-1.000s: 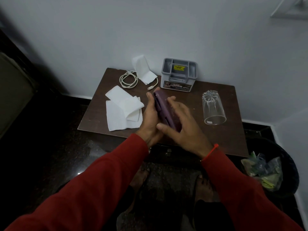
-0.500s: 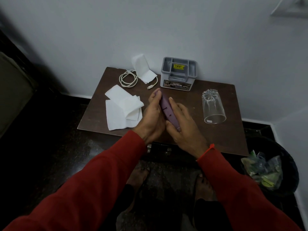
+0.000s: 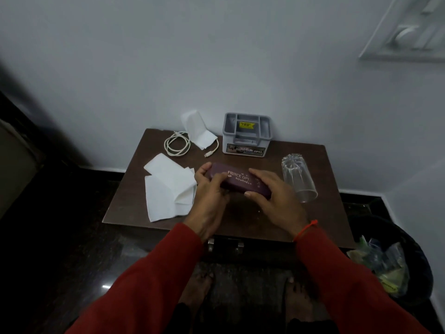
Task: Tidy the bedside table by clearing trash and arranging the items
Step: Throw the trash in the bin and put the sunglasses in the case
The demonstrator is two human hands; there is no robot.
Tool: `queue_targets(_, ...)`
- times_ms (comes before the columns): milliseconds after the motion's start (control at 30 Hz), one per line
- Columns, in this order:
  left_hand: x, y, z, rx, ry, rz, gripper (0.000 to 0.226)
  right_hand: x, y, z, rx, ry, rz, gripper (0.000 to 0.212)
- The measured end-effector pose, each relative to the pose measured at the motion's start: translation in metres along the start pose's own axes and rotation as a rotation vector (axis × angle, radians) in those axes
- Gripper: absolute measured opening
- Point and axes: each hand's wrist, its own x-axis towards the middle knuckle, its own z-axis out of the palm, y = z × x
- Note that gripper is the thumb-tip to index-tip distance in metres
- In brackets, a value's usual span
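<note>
A purple spectacle case [image 3: 238, 180] with pale lettering lies flat over the middle of the brown bedside table [image 3: 320, 213], lid closed. My left hand [image 3: 209, 201] grips its left end and my right hand [image 3: 274, 198] grips its right end. White tissues [image 3: 168, 189] lie spread at the table's left. Another tissue [image 3: 197, 131] leans on the wall at the back. A coiled white cable [image 3: 178, 147] lies beside it. A grey organiser box [image 3: 246, 133] stands at the back centre. An upturned clear glass [image 3: 298, 180] stands at the right.
A dark bin [image 3: 395, 263] holding wrappers and plastic sits on the floor at the right of the table. The wall runs directly behind the table. My bare feet [image 3: 197, 290] stand on the dark floor in front of it.
The case was held on edge between both hands; it has since turned flat, lettering up, and lies lengthwise across the table with a hand on each end.
</note>
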Motion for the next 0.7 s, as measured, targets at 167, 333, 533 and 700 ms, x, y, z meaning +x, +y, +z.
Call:
queue_targets(167,-0.004,-0.006,-0.006,0.193,0.084,-0.019,0.048,0.021,0.015,0.002,-0.072,0.109,0.02,0.053)
queue_targets(333,-0.001,-0.004,-0.011,0.245,0.169,0.0,0.04,0.048,0.02,0.009,-0.12,0.136,0.05,0.054)
queue_targets(533,0.0,0.002,-0.01,0.249,0.18,0.002,0.034,0.068,0.029,0.02,-0.218,0.021,0.11,0.055)
queue_targets(700,0.0,0.008,-0.013,0.231,0.173,-0.023,0.029,0.073,0.04,0.03,-0.216,0.008,0.141,0.057)
